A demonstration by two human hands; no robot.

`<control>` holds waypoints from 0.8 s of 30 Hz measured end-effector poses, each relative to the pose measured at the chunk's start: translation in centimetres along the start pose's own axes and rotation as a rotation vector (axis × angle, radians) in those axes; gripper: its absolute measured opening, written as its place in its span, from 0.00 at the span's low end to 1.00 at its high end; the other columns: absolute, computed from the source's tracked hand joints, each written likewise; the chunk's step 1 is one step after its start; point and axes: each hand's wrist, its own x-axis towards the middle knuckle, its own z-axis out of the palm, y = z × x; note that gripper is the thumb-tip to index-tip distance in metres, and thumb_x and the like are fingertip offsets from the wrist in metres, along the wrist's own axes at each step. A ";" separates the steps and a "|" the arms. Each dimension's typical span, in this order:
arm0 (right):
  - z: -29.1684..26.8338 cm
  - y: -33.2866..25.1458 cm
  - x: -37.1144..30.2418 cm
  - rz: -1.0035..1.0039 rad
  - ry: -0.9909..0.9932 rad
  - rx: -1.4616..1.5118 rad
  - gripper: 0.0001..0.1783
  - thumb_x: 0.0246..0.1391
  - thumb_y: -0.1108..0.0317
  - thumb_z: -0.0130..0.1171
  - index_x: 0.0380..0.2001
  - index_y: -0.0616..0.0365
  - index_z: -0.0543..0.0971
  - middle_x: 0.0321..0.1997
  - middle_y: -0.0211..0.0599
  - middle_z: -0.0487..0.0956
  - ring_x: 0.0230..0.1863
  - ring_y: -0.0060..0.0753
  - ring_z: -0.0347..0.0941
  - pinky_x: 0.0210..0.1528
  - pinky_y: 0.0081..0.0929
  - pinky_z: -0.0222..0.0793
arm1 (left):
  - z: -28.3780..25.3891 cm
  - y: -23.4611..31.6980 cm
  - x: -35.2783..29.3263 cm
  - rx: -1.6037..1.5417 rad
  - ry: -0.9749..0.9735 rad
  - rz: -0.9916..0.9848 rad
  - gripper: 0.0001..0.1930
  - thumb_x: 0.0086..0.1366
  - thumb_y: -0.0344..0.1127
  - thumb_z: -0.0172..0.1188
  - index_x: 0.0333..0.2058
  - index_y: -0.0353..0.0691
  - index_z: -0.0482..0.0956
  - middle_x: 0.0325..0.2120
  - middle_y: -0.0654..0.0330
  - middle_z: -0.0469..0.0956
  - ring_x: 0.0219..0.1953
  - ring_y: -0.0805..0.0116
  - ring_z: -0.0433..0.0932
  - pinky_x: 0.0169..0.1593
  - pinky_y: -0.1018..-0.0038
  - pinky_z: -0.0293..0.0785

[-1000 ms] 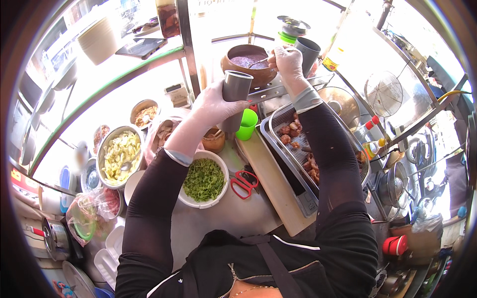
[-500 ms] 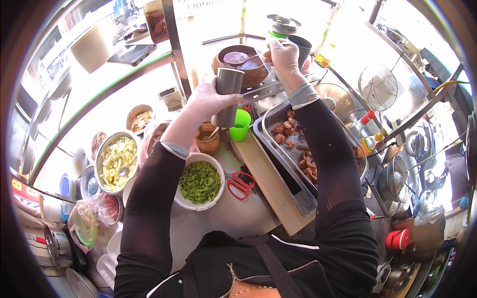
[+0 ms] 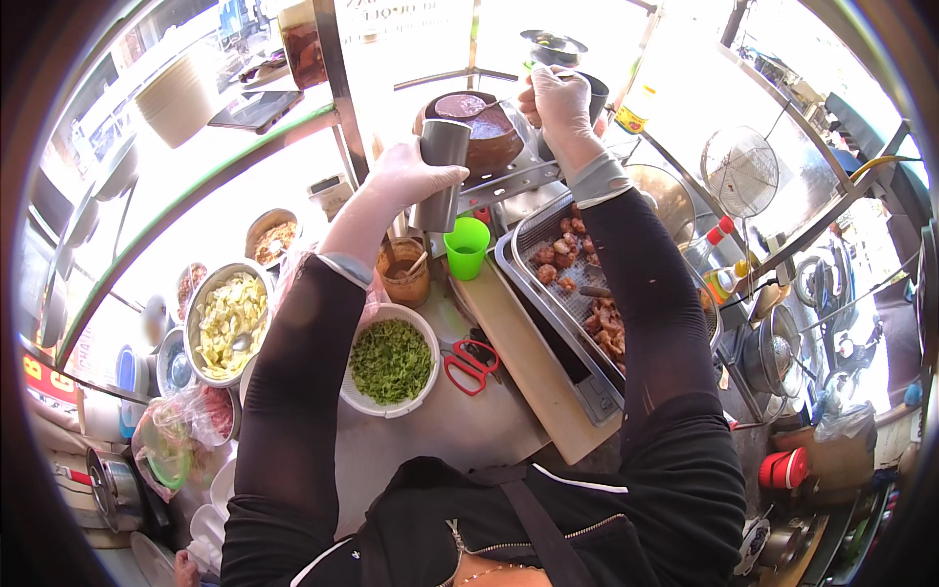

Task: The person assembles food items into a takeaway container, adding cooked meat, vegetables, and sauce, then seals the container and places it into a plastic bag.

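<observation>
By the bench's (image 3: 455,430) far edge, left hand (image 3: 399,178) is clasping cup (image 3: 438,181), right hand (image 3: 565,106) gripping loaded ladle (image 3: 458,105) at pot (image 3: 497,155); apparently ladling, next move calling for level pour.

Daylight glares white from eleven to one o'clock; the bench (image 3: 469,430) is softer lit; edges bow near the dark rim.

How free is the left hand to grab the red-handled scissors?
Probably not very: the left hand is wrapped around a grey tumbler, though the red-handled scissors lie with their handles uncovered.
</observation>
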 end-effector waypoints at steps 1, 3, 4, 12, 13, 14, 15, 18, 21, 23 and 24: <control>0.0 -0.3 0.1 0.002 -0.020 0.015 0.11 0.56 0.70 0.54 0.21 0.62 0.76 0.15 0.36 0.76 0.13 0.24 0.71 0.15 0.20 0.64 | 0.1 -0.2 0.4 0.006 0.006 0.013 0.41 0.46 0.56 0.71 0.51 0.28 0.75 0.44 0.43 0.80 0.48 0.54 0.79 0.54 0.65 0.73; 0.2 -1.0 0.1 -0.024 0.019 0.020 0.11 0.55 0.70 0.54 0.21 0.62 0.76 0.14 0.37 0.76 0.12 0.24 0.71 0.14 0.20 0.63 | 0.2 -0.5 1.4 0.019 0.018 0.040 0.43 0.43 0.61 0.70 0.48 0.28 0.77 0.43 0.42 0.80 0.48 0.53 0.80 0.53 0.64 0.74; 0.3 -1.3 0.1 -0.037 0.039 0.023 0.11 0.55 0.70 0.53 0.21 0.61 0.76 0.14 0.37 0.76 0.12 0.24 0.70 0.14 0.20 0.62 | 0.2 -0.6 1.9 0.014 0.016 0.051 0.43 0.43 0.61 0.70 0.48 0.27 0.77 0.43 0.42 0.80 0.49 0.53 0.79 0.53 0.64 0.74; -1.0 -4.0 1.1 -0.178 -0.018 -0.055 0.12 0.60 0.65 0.53 0.26 0.62 0.78 0.16 0.36 0.77 0.14 0.22 0.72 0.16 0.16 0.63 | -0.2 1.0 3.1 -0.009 0.059 0.090 0.46 0.43 0.62 0.71 0.52 0.27 0.74 0.47 0.42 0.78 0.52 0.52 0.77 0.55 0.64 0.73; -1.0 -4.4 1.0 -0.196 -0.027 -0.072 0.13 0.60 0.65 0.53 0.26 0.62 0.78 0.16 0.35 0.77 0.14 0.22 0.72 0.16 0.16 0.64 | -0.2 1.0 3.4 0.004 0.083 0.092 0.45 0.43 0.61 0.72 0.51 0.28 0.75 0.46 0.42 0.79 0.51 0.52 0.78 0.55 0.64 0.72; -1.0 -4.9 0.8 -0.213 -0.037 -0.088 0.13 0.60 0.64 0.53 0.26 0.62 0.78 0.16 0.34 0.78 0.14 0.22 0.72 0.16 0.15 0.64 | 0.0 0.9 3.6 0.018 0.108 0.093 0.44 0.43 0.60 0.73 0.50 0.29 0.75 0.45 0.43 0.79 0.50 0.53 0.78 0.55 0.64 0.72; -1.0 -5.4 0.5 -0.229 -0.046 -0.105 0.14 0.61 0.64 0.53 0.26 0.61 0.78 0.16 0.34 0.78 0.14 0.21 0.72 0.16 0.15 0.64 | 0.2 1.0 3.6 0.031 0.130 0.095 0.42 0.44 0.59 0.73 0.50 0.30 0.76 0.44 0.44 0.80 0.49 0.53 0.79 0.55 0.64 0.72; -0.7 -6.0 -0.1 -0.303 -0.060 -0.101 0.13 0.58 0.66 0.55 0.24 0.64 0.77 0.14 0.36 0.76 0.11 0.22 0.70 0.14 0.18 0.63 | 0.2 1.3 3.3 0.052 0.149 0.082 0.44 0.43 0.61 0.73 0.50 0.30 0.76 0.44 0.44 0.80 0.50 0.52 0.78 0.56 0.64 0.71; -0.7 -6.5 -0.7 -0.331 -0.091 -0.174 0.14 0.59 0.65 0.56 0.24 0.63 0.78 0.15 0.35 0.77 0.12 0.21 0.71 0.16 0.18 0.67 | 0.2 1.5 3.2 0.028 0.145 0.068 0.44 0.44 0.60 0.73 0.51 0.30 0.75 0.46 0.44 0.79 0.51 0.51 0.78 0.56 0.63 0.71; -0.6 -6.7 -1.2 -0.365 -0.104 -0.233 0.14 0.60 0.65 0.57 0.25 0.64 0.79 0.16 0.34 0.78 0.13 0.20 0.72 0.18 0.19 0.68 | 0.3 1.6 3.1 0.037 0.155 0.052 0.44 0.44 0.60 0.73 0.52 0.30 0.75 0.46 0.44 0.79 0.51 0.51 0.78 0.56 0.63 0.71; -0.6 -6.6 -1.4 -0.381 -0.109 -0.263 0.14 0.60 0.65 0.57 0.25 0.64 0.79 0.16 0.33 0.78 0.14 0.20 0.73 0.19 0.19 0.69 | 0.4 1.6 3.1 0.042 0.157 0.046 0.43 0.44 0.60 0.73 0.52 0.31 0.75 0.46 0.44 0.79 0.51 0.51 0.78 0.56 0.63 0.71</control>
